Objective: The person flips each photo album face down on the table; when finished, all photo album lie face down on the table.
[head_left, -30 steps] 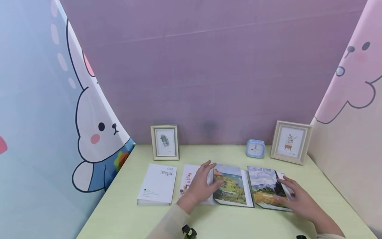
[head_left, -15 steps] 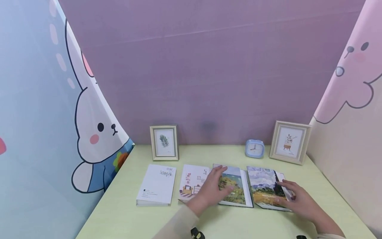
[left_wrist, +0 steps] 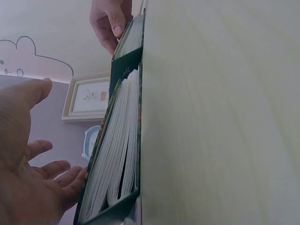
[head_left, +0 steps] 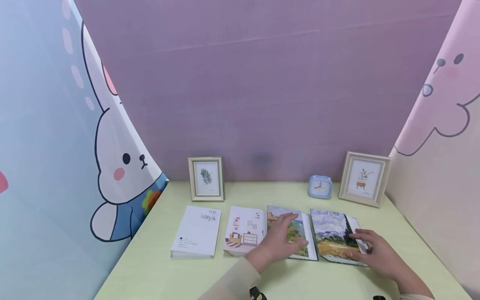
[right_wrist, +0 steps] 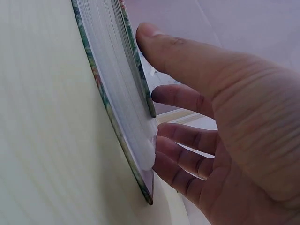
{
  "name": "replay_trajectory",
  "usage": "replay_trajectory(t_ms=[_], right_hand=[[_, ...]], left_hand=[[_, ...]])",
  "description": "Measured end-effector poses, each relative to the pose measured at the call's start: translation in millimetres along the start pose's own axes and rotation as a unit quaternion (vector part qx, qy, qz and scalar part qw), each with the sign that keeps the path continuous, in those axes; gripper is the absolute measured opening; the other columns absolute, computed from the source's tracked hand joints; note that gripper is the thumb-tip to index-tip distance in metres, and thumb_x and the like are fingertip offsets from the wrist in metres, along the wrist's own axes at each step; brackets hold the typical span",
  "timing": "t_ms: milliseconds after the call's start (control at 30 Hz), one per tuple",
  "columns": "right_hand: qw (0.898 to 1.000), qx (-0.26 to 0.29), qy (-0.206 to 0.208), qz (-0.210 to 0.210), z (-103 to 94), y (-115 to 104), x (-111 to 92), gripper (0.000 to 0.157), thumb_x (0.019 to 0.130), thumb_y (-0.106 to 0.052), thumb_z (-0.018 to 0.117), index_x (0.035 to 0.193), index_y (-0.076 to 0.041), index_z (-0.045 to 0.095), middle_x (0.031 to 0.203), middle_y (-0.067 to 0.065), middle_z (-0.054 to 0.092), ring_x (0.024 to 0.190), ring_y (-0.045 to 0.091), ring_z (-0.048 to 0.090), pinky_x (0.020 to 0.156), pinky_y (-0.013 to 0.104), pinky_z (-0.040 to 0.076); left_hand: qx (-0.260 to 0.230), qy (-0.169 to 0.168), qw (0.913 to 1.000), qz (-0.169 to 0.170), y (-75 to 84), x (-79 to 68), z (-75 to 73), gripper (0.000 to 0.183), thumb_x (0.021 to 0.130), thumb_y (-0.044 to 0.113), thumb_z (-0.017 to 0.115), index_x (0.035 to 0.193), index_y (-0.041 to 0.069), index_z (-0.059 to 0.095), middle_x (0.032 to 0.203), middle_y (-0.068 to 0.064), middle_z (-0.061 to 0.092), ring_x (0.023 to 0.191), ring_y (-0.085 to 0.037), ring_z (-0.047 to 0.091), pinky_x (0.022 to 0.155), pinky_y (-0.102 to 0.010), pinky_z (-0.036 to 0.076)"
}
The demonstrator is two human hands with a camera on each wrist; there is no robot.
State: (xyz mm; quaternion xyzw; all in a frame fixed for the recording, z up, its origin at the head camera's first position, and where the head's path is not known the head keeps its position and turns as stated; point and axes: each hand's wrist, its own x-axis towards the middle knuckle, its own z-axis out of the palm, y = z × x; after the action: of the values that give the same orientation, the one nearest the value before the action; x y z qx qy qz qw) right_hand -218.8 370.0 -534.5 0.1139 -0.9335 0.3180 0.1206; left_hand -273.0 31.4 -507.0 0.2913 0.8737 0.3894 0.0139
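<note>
Several albums lie in a row in the head view. My left hand (head_left: 279,241) is over the photo album with the garden painting (head_left: 296,229), fingers spread and relaxed. In the left wrist view its fingers (left_wrist: 70,180) are beside that album's cover, the thumb apart from it. My right hand (head_left: 378,252) is at the right side of the album with the wheat-field painting (head_left: 333,233). In the right wrist view its thumb (right_wrist: 152,37) rests near the cover edge and the loosely bent fingers touch the page side. Both albums lie flat with thick white pages.
A plain white album (head_left: 196,231) and a white album with a room drawing (head_left: 243,229) lie to the left. Behind stand a leaf picture frame (head_left: 206,179), a blue alarm clock (head_left: 320,186) and a plant picture frame (head_left: 364,179), near the purple wall (head_left: 262,91).
My left hand has moved right, from the room-drawing album to over the garden-painting album, uncovering the former. My right hand stays at the wheat-field album with hardly any movement. The albums keep their places.
</note>
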Motion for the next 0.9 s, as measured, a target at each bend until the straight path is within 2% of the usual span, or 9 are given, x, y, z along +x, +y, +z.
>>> replay_trajectory(t_ms=[233, 400, 467, 567, 733, 900], right_hand=[[1.000, 0.002, -0.002, 0.005, 0.2, 0, 0, 0.060, 0.079, -0.034, 0.093, 0.122, 0.002, 0.073, 0.133, 0.033, 0.059, 0.113, 0.051, 0.062, 0.068, 0.029, 0.060], [1.000, 0.000, 0.000, 0.011, -1.1, -1, -1, 0.060, 0.079, -0.036, 0.093, 0.121, 0.002, 0.073, 0.133, 0.032, 0.059, 0.112, 0.049, 0.063, 0.068, 0.030, 0.059], [1.000, 0.000, -0.001, 0.016, -1.4, -1, -2, 0.059, 0.079, -0.037, 0.093, 0.121, 0.001, 0.074, 0.133, 0.031, 0.060, 0.111, 0.048, 0.063, 0.069, 0.029, 0.059], [1.000, -0.001, 0.002, 0.023, -2.0, 0, -2, 0.057, 0.079, -0.036, 0.093, 0.119, 0.000, 0.074, 0.132, 0.029, 0.061, 0.109, 0.045, 0.064, 0.069, 0.029, 0.059], [1.000, -0.005, 0.010, 0.023, -2.7, 1, -2, 0.053, 0.079, -0.032, 0.094, 0.117, 0.000, 0.074, 0.129, 0.027, 0.062, 0.107, 0.042, 0.064, 0.069, 0.028, 0.059], [1.000, -0.001, 0.007, 0.024, -2.8, 3, -2, 0.052, 0.079, -0.029, 0.094, 0.117, 0.001, 0.074, 0.129, 0.026, 0.063, 0.106, 0.041, 0.065, 0.068, 0.028, 0.059]], left_hand=[[-0.019, 0.003, 0.9997, -0.013, 4.0, 5.7, 8.6, 0.079, 0.095, 0.055, 0.071, 0.161, 0.030, 0.036, 0.163, 0.006, 0.038, 0.144, -0.023, 0.044, 0.115, -0.054, 0.044], [-0.042, -0.005, 0.9990, -0.012, 7.2, 10.8, 16.5, 0.079, 0.093, 0.054, 0.074, 0.159, 0.024, 0.042, 0.148, 0.004, 0.052, 0.117, -0.012, 0.058, 0.097, -0.035, 0.055], [-0.056, -0.012, 0.9982, -0.017, 7.7, 12.3, 19.1, 0.077, 0.093, 0.052, 0.076, 0.158, 0.024, 0.043, 0.142, 0.002, 0.055, 0.105, -0.007, 0.058, 0.088, -0.027, 0.055], [-0.094, -0.027, 0.9948, -0.029, 8.6, 13.4, 21.0, 0.074, 0.094, 0.045, 0.077, 0.157, 0.023, 0.045, 0.144, -0.001, 0.053, 0.097, -0.004, 0.059, 0.081, -0.023, 0.054], [-0.156, -0.056, 0.9850, -0.050, 11.5, 14.8, 24.2, 0.071, 0.096, 0.037, 0.078, 0.157, 0.019, 0.045, 0.150, -0.004, 0.047, 0.101, -0.006, 0.063, 0.081, -0.022, 0.057], [-0.160, -0.052, 0.9834, -0.067, 17.3, 16.1, 30.2, 0.069, 0.094, 0.036, 0.080, 0.154, 0.020, 0.050, 0.148, -0.002, 0.050, 0.105, -0.007, 0.064, 0.082, -0.022, 0.058]])
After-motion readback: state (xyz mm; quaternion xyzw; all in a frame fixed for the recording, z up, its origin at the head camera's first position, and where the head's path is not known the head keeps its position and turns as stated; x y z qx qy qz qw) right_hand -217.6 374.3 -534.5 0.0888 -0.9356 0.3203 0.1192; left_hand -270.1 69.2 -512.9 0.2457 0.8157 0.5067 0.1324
